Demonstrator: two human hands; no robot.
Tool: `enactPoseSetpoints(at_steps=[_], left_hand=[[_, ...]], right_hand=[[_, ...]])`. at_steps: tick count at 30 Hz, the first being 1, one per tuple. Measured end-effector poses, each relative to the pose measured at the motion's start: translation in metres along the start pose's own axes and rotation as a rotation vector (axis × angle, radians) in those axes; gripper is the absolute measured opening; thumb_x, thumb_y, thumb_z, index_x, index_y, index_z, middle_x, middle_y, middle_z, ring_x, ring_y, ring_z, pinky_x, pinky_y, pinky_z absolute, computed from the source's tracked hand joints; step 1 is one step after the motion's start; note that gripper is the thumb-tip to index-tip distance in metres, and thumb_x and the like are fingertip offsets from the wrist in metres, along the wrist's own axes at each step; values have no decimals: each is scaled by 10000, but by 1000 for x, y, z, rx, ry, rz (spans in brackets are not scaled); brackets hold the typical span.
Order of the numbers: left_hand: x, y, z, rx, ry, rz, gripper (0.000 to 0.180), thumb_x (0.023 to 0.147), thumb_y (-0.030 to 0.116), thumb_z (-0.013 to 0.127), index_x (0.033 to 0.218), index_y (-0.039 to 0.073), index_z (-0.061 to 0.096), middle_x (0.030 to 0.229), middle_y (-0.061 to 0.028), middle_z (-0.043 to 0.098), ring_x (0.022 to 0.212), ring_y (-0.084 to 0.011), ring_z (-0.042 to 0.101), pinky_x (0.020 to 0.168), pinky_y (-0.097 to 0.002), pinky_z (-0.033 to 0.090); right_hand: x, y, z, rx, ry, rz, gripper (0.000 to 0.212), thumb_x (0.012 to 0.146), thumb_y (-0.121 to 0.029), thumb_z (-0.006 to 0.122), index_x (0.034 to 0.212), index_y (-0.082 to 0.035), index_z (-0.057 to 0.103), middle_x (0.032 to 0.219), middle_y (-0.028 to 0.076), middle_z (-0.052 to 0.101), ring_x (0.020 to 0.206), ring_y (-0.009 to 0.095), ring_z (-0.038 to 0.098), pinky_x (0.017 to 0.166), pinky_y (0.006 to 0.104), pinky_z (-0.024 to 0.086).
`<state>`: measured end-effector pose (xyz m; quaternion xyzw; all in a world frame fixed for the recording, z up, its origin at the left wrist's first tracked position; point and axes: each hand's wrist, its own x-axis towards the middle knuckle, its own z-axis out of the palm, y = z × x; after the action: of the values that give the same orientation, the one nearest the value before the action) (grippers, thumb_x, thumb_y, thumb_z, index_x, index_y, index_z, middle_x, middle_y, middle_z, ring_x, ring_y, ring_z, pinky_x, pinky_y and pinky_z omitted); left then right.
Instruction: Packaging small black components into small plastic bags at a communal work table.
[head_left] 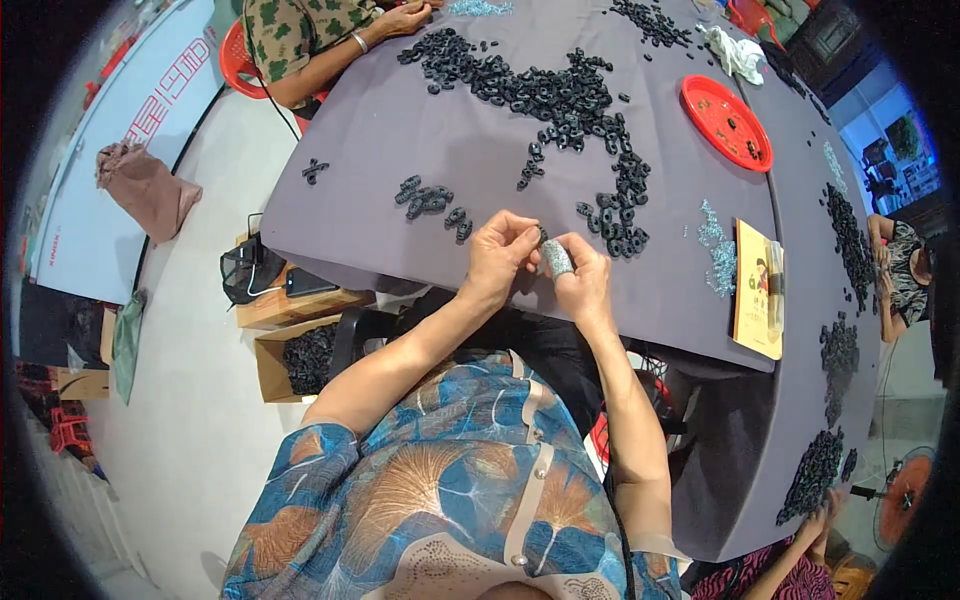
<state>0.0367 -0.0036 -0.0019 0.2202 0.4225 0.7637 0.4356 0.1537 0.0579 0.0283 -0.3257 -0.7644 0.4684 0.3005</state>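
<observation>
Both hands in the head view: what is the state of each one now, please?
Left hand: closed, holding a small dark piece.
Right hand: closed beside it; whether it also grips the piece cannot be told.

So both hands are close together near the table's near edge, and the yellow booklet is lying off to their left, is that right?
Not quite: the head view shows the yellow booklet lying off to their right. The left hand and right hand are indeed close together near the near edge of the table.
</observation>
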Motion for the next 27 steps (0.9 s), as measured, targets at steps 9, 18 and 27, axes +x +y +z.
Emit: enactPoseSetpoints(at_steps=[9,18,27], left_hand=[[-3,-3,2,137,37,101,52,877,73,595,913,44,573,708,9,572,591,-41,536,511,-177,442],[-7,-2,-2,192,9,141,53,872,71,603,912,46,580,699,8,574,584,-44,541,502,-181,442],[1,7,-5,-135,-118,-52,106,868,69,602,952,18,563,719,-20,579,561,-85,534,513,-214,445]], right_hand=[[1,4,5,-151,98,-195,72,761,10,532,806,-11,583,642,154,617,606,282,644,531,352,473],[2,4,2,-57,24,-151,54,775,-2,539,783,-11,591,607,119,622,572,212,643,521,315,475],[1,8,3,22,-9,-70,6,794,-24,552,800,-23,552,652,100,633,587,192,630,542,309,479]])
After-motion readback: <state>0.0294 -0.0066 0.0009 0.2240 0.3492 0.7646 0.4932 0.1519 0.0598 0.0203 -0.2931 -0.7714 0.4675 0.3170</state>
